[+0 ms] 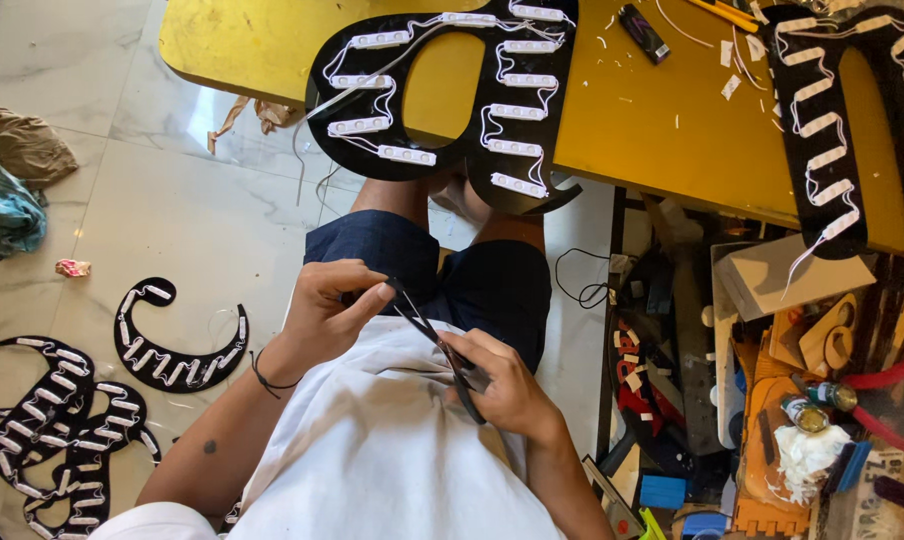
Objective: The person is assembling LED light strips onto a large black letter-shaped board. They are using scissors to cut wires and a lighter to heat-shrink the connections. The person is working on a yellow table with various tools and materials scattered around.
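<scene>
Head view looks down on a seated person in a white shirt and dark shorts, both hands working at lap height in the middle of the frame. Right hand point(507, 385) grips the handles of dark scissors point(437, 345), fingers closed through and around them; the blades run up and left toward the left hand point(337, 300). Left fingers point(367, 290) are pressed together in a pinch just at the blade tips, seemingly on a thin wire end, though that piece is too small to make out.

Risk, as I judge it: the blade tips sit right against the left fingertips, so a closing cut could nick the skin, and a tiny snipped piece could drop into the lap or onto the floor among other scraps.

Scissors look slim and black, blades slightly parted, with long thin points.

At the top centre a black cut-out letter point(452, 90) carrying white light modules linked by white wire overhangs the edge of the yellow bench point(652, 120). A second such letter point(842, 130) lies at the upper right. More black pieces point(177, 345) with modules lie on the pale floor point(172, 200) at lower left. Clutter of card, tape and tools fills the lower right.
</scene>
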